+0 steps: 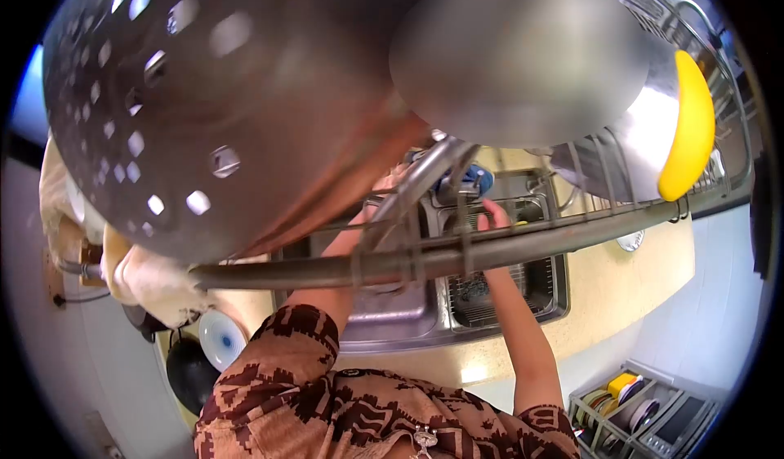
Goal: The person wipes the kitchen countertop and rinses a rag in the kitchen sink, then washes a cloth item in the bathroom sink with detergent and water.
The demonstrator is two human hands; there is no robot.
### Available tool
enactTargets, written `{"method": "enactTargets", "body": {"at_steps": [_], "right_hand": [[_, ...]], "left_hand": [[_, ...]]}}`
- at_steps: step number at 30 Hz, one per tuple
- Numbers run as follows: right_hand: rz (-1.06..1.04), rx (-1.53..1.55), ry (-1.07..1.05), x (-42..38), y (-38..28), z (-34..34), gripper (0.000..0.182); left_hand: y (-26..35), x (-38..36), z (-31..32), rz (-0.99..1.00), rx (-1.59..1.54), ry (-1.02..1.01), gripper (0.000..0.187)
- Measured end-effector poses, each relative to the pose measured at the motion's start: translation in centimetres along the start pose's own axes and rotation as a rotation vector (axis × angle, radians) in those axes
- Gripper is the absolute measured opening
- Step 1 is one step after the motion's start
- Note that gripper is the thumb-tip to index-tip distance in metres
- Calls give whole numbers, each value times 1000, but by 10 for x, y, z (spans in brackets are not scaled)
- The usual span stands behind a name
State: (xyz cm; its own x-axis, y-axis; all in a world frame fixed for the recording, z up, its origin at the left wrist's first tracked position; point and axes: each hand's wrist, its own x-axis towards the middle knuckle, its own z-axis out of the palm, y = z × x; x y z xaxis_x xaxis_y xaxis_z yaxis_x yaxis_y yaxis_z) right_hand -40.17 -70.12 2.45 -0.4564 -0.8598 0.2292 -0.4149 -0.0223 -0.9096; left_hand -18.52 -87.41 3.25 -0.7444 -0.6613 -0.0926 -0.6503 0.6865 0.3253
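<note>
My left hand (394, 179) reaches past the left basin (384, 316) toward the back of the sink. Rack bars and a hanging colander partly cover it, so its fingers and anything in them are hard to make out. My right hand (493, 215) is over the right basin (559, 283), fingers extended and apart, with no held thing visible. Just beyond it, a blue item (478, 180) lies by the faucet. A wire basket (474, 310) sits inside the right basin.
Close to the camera, a metal rack (523, 248) carries a perforated steel colander (269, 116), a blurred round metal piece (523, 59) and a yellow curved piece (688, 128). A black pan (189, 375) and blue-white plate (221, 339) stand at left. A dish shelf (645, 410) is lower right.
</note>
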Motion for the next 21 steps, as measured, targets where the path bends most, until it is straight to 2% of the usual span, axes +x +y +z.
{"method": "enactTargets", "body": {"at_steps": [1,3,5,8,12,14,16,18,21], "right_hand": [[-65,-57,17,-14,-10,-7,33],[197,-70,-39,-44,-5,-22,27],[183,-337,-189,-53,-35,-46,23],[49,-229,-139,-79,-24,-61,22],[96,-200,-159,-102,-11,-73,21],[255,-173,-207,-108,-19,-73,21],[202,-191,-231,-111,-26,-69,20],[277,-149,-328,-112,-38,-66,19],[264,-103,-414,-117,-44,-55,19]], "left_hand": [[-10,-12,-2,-42,0,12,59],[-34,-45,-7,-166,18,34,56],[-63,-80,-14,-316,48,43,53],[-100,-131,-21,-552,73,47,49],[-132,-183,-27,-799,78,40,44],[-141,-205,-27,-880,70,42,42],[-145,-220,-29,-944,55,45,39],[-142,-233,-26,-992,40,48,37],[-129,-256,-19,-1050,20,40,35]]}}
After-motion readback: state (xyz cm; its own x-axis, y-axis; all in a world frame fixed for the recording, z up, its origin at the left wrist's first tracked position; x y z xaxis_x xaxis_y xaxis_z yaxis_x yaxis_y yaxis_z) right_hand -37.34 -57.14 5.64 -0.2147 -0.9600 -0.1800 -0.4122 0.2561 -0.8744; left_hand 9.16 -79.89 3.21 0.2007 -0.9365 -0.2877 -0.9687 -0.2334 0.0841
